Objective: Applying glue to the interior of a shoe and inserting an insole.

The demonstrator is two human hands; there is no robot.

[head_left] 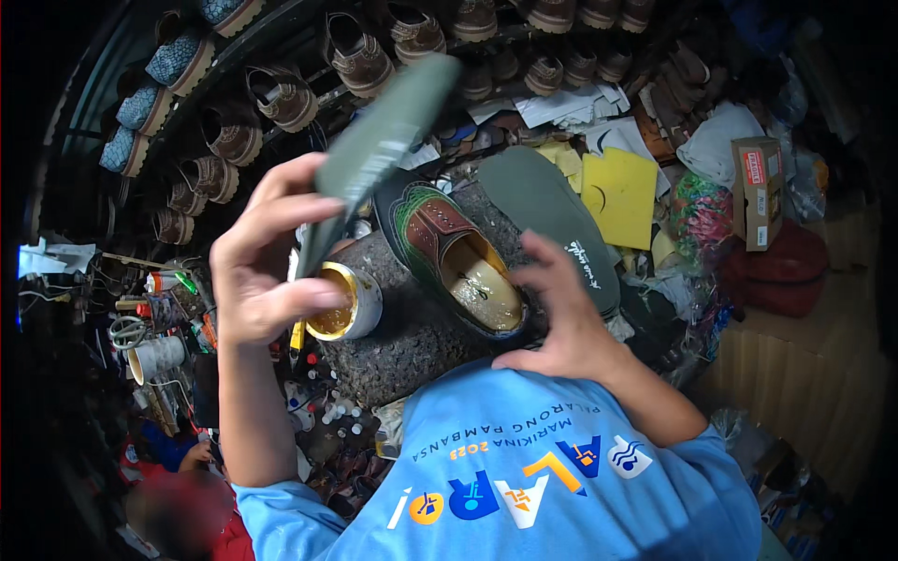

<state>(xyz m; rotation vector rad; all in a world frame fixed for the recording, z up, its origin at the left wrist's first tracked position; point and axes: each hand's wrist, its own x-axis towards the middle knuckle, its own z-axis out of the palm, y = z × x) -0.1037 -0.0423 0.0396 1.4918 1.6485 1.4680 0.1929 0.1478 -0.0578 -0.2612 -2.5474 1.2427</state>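
My left hand point(262, 257) is closed on a dark green insole point(388, 122), pinched between thumb and fingers and raised at a tilt. Below and right of it, a brown and green lace-up style shoe point(437, 224) lies on a rough dark block, its opening toward me. A wet, shiny coating covers the footbed inside. At the shoe's heel my right hand point(575, 323) has its fingers spread; whether they touch the shoe I cannot tell. A second green insole point(543, 201) lies flat beyond the shoe. Under my left hand stands an open can point(367, 304) with yellowish-brown residue.
The rough block point(374, 360) carries the shoe and can. Racks of brown shoes point(360, 61) curve along the back left. Yellow sheets point(619, 196), scraps and a cardboard box point(756, 192) clutter the right. A person in red point(192, 510) is at the lower left.
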